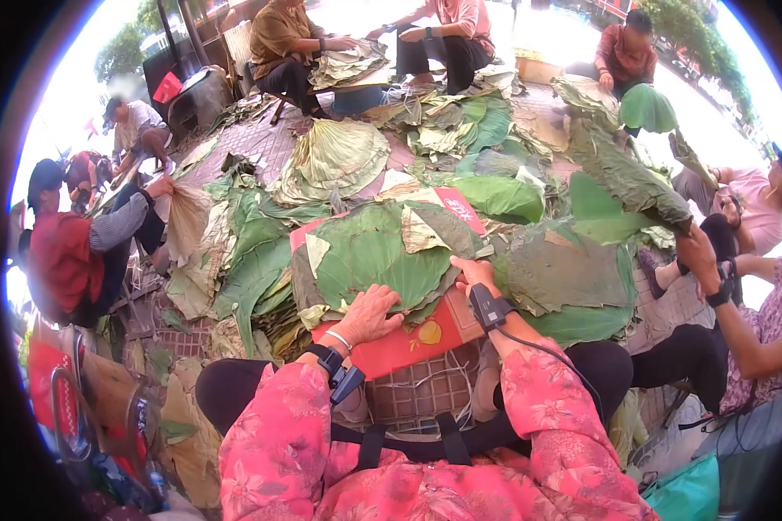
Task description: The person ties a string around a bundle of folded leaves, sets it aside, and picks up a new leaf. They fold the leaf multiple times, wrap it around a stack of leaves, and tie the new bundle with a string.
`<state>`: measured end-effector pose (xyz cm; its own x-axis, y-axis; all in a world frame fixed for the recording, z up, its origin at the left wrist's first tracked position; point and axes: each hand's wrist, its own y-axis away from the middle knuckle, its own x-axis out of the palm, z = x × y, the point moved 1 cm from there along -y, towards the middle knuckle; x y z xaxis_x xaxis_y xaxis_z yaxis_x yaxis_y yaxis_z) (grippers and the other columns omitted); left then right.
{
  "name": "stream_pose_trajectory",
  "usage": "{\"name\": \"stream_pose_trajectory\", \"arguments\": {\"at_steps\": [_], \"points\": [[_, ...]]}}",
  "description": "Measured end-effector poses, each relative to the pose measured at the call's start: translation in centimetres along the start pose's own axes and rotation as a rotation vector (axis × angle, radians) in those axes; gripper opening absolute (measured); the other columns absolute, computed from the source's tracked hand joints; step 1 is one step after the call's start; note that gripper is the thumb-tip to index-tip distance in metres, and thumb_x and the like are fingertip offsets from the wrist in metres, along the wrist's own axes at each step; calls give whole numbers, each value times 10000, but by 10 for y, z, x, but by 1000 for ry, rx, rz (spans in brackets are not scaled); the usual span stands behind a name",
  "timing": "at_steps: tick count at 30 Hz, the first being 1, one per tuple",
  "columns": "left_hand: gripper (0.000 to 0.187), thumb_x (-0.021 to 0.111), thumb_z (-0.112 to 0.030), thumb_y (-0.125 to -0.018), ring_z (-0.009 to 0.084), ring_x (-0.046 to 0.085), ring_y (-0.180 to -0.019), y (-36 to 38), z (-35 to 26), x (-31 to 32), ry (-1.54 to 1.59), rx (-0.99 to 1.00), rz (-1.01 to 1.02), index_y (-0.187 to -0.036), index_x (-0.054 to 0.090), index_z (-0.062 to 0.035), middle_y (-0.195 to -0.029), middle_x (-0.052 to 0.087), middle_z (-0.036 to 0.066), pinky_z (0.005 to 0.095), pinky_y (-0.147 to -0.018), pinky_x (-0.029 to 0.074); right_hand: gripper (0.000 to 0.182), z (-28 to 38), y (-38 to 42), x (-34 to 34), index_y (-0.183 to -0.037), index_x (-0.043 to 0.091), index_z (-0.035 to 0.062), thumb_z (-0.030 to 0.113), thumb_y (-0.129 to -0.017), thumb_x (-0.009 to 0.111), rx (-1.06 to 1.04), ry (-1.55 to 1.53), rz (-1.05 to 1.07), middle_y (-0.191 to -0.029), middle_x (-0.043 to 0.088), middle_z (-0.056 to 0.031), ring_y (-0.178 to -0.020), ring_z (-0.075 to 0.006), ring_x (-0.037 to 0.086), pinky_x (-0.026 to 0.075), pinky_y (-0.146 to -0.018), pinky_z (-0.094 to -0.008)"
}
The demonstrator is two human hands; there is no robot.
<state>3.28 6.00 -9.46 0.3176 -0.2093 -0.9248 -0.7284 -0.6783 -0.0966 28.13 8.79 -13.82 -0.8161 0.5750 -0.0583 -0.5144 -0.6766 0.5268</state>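
Note:
A stack of large dried lotus leaves [375, 247], green in the middle with grey-brown edges and pale torn pieces, lies in front of me. Beneath it is a red cardboard box [407, 346] with a yellow fruit print. My left hand [369, 316] rests flat on the near left edge of the stack, fingers spread and holding nothing. At the right edge, my right hand [474, 274] has its fingers pinched on the leaf margin; the fingertips are partly hidden.
More lotus leaves [560, 269] lie close on the right, and a leaf pile [256, 247] on the left. A pale folded leaf [334, 161] is farther off. Several people sit around, one holding up a leaf [626, 174] at right. A bag [56, 382] stands lower left.

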Motion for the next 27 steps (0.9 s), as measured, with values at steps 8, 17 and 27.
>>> {"name": "stream_pose_trajectory", "arguments": {"at_steps": [8,17,27], "points": [[414,483,-421,-850,348,561,-929,-44,14,-8,217,-255,265,-978,588,-42,-977,607,183,450,-796,435,604,9,2,11,-1041,566,-84,199,-557,790,-375,347,-152,-1018,619,-220,-925,-303,609,469,-819,-376],[345,702,-203,-640,307,481,-941,-73,3,13,-152,30,22,-942,603,-68,-950,489,107,406,-807,432,297,-10,-52,16,-935,613,-15,122,-697,725,-190,-121,-170,-912,617,-69,-805,-162,541,425,-741,-309],[745,669,-223,-787,191,524,-960,-101,26,25,1216,-400,-25,-1397,248,-143,-1172,482,109,335,-765,460,235,4,-13,30,-971,589,-6,154,-804,634,-488,-143,81,-893,591,-46,-776,-155,539,429,-713,-291]]}}
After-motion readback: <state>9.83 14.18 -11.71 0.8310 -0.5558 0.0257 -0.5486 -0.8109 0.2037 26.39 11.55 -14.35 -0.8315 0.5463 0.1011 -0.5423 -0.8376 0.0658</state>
